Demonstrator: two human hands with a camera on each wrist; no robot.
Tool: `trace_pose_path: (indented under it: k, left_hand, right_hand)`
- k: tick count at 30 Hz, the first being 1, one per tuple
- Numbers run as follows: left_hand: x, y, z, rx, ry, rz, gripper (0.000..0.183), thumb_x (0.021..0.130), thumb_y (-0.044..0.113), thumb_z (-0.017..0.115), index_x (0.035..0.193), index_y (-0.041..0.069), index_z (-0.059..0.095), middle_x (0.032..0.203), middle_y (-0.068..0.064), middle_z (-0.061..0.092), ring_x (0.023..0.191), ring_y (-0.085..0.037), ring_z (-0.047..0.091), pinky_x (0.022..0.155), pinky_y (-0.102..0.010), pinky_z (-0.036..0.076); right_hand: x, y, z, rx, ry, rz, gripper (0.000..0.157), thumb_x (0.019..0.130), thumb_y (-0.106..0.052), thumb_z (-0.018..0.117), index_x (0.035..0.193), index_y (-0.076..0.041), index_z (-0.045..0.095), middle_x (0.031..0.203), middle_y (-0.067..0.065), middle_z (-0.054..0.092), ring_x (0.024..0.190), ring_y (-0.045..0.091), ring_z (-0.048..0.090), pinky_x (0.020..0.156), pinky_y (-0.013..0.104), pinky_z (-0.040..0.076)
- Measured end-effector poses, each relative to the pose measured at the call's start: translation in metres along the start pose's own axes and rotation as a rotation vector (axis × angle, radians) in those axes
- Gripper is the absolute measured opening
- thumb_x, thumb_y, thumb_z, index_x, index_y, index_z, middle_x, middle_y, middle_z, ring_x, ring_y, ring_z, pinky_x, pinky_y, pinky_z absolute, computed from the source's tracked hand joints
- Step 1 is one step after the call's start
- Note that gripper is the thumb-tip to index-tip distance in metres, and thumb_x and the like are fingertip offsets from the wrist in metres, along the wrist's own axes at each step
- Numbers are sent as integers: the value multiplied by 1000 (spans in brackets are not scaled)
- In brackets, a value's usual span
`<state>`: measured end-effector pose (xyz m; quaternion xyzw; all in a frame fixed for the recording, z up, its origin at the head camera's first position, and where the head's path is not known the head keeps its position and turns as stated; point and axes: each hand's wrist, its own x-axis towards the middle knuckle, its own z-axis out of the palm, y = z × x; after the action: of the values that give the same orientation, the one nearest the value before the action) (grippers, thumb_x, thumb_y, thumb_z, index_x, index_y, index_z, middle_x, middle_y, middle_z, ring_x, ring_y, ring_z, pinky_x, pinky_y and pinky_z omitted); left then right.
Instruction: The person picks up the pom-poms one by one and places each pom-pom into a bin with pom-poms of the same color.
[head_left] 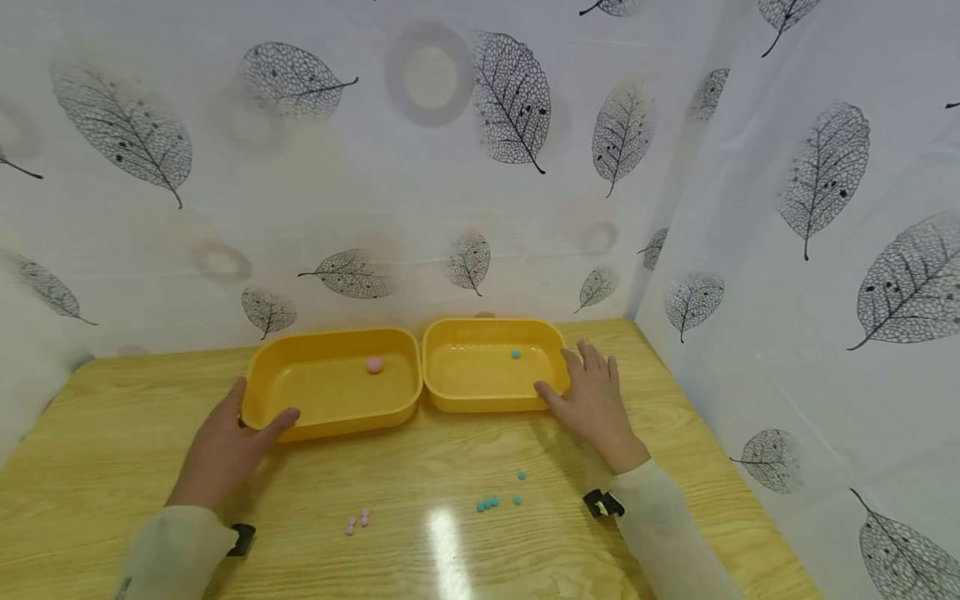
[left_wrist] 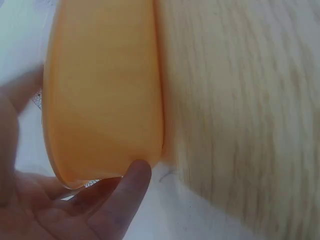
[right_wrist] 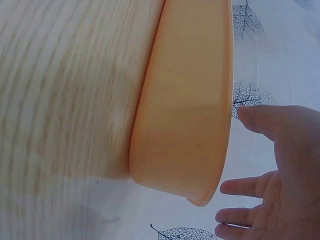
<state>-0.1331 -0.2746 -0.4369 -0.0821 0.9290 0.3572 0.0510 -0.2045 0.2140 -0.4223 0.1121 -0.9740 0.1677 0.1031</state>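
Two yellow plastic trays stand side by side at the back of the table. At the outer end of the left tray (head_left: 337,422), my left hand (head_left: 225,450) grips the corner, thumb along the front side and fingers at the end wall. A pink ball (head_left: 374,365) lies inside this tray. The right tray (head_left: 487,403) has a small blue bead (head_left: 516,354) in it. By its right end my right hand (head_left: 596,408) spreads its fingers; in the right wrist view the thumb and fingers (right_wrist: 245,187) look apart from the tray wall.
Three small pink beads (head_left: 364,517) lie on the wooden table (head_left: 405,550) at the front left. Several blue beads (head_left: 487,504) lie right of them. A leaf-patterned white cloth (head_left: 420,192) hangs behind the trays and along the right side.
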Motion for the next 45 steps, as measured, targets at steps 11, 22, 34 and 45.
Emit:
trace_pose_path:
  k: [11, 22, 34, 45]
  left_hand:
    - [-1, 6, 9, -13, -3, 32, 122, 95, 69, 59, 160, -4, -14, 163, -41, 1, 146, -64, 12, 111, -78, 20]
    - [1, 10, 11, -24, -26, 29, 122, 95, 70, 58, 160, -2, -16, 162, -44, 2, 145, -66, 13, 111, -78, 20]
    - [3, 10, 12, -13, -37, 47, 122, 96, 68, 59, 160, -4, -16, 160, -46, 2, 144, -66, 13, 111, -78, 20]
    - [1, 8, 12, -16, -21, 54, 120, 97, 67, 58, 160, -3, -16, 161, -45, 1, 144, -66, 13, 111, -78, 20]
  right_hand:
    - [1, -3, 2, 52, 49, -45, 69, 97, -44, 70, 142, 6, 54, 153, 32, 42, 142, 51, 38, 121, 63, 23]
    - [-14, -62, -4, 118, -2, -244, 32, 94, -25, 77, 117, -3, 73, 111, 10, 74, 102, 29, 69, 90, 45, 56]
    - [-37, -150, 14, 13, -287, -439, 28, 95, -35, 77, 112, -13, 75, 97, -4, 74, 81, 6, 66, 69, 22, 53]
    - [-49, -211, 48, -164, -416, -540, 20, 94, -41, 76, 106, -25, 75, 87, -15, 70, 69, -1, 59, 61, 19, 48]
